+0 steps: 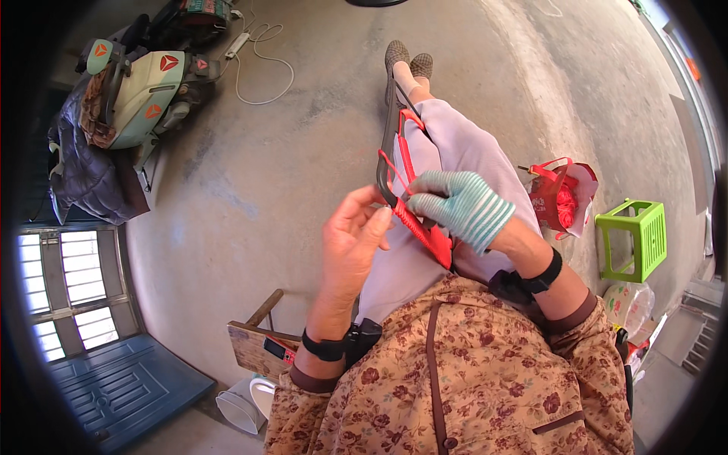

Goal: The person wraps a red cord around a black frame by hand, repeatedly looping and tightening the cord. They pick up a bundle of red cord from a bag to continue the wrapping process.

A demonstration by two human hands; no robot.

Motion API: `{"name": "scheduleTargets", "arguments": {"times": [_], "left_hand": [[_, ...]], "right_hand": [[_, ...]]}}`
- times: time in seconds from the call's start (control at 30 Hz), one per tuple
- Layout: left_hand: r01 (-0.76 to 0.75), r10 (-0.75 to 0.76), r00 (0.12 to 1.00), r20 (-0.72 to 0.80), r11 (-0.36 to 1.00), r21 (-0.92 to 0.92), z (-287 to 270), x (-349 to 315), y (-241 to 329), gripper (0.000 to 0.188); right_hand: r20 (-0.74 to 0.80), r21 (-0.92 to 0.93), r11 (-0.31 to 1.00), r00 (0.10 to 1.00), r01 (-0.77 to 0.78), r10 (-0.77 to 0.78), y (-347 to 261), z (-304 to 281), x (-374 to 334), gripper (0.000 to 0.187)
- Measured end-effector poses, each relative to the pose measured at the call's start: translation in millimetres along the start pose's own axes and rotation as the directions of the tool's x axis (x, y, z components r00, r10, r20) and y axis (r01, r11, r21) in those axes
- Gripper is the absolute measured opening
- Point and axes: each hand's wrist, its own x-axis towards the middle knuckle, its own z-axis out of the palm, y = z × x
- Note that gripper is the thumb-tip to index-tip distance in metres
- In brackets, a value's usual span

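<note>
A black tubular frame rests over my lap and legs, its near bar wound tightly with red cord. More red cord runs loose along the frame's long side and round its far end. My bare left hand is closed at the near left corner, thumb and fingers pinching the bar. On my right hand is a teal-and-white striped glove. Its fingers are closed on the red cord just beside that corner; the fingertips are partly hidden behind the bar.
To my right stand a red bag holding red cord and a green plastic stool. A wooden stool with a phone is at my left. An electric scooter and a white cable lie farther off, left.
</note>
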Motion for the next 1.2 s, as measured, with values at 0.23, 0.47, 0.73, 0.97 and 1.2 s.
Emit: {"name": "scheduleTargets", "arguments": {"times": [0.23,0.47,0.73,0.97,1.2], "left_hand": [[0.069,-0.068,0.997,0.03,0.997,-0.035,-4,0,-8,0.021],[0.121,-0.121,0.993,0.002,0.987,0.106,-2,-9,-3,0.015],[0.098,-0.1,0.995,0.014,0.992,0.073,-4,-15,-4,0.016],[-0.088,0.066,0.995,0.072,0.924,0.372,12,-16,1,0.018],[0.117,-0.109,0.992,-0.061,0.982,0.148,4,-5,-1,0.016]], "right_hand": [[0.226,0.304,0.937,0.968,-0.173,0.105,8,4,7,0.028],[0.205,0.188,0.981,0.979,-0.036,-0.003,18,13,15,0.024],[0.138,0.379,0.917,0.988,-0.12,0.072,12,11,6,0.022],[0.066,0.434,0.888,0.988,-0.154,0.139,38,7,4,0.017],[-0.026,0.33,0.936,0.99,-0.121,0.137,19,11,2,0.017]]}}
